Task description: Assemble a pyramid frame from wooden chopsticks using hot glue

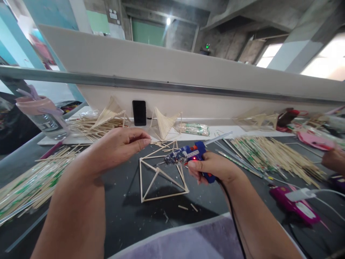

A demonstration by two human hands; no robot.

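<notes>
My right hand (208,167) grips a blue hot glue gun (179,154) with a small red light, a clear glue stick in its back end and dried glue around its front. The nozzle points left, close to a joint of a wooden stick frame (164,196); I cannot tell if it touches. That frame stands on the dark table, with thin sticks crossing to form triangles. My left hand (121,144) hovers at the frame's upper left, thumb and fingers pinched together. Anything between those fingertips is too small to make out.
Bundles of wooden sticks lie left (35,180) and right (272,154). Finished stick models (164,124), a phone (139,112) and a wrapped stick pack (194,128) line the back. A bottle (45,117) stands left. At right are a magenta power strip (295,205) and another person's hand (334,162).
</notes>
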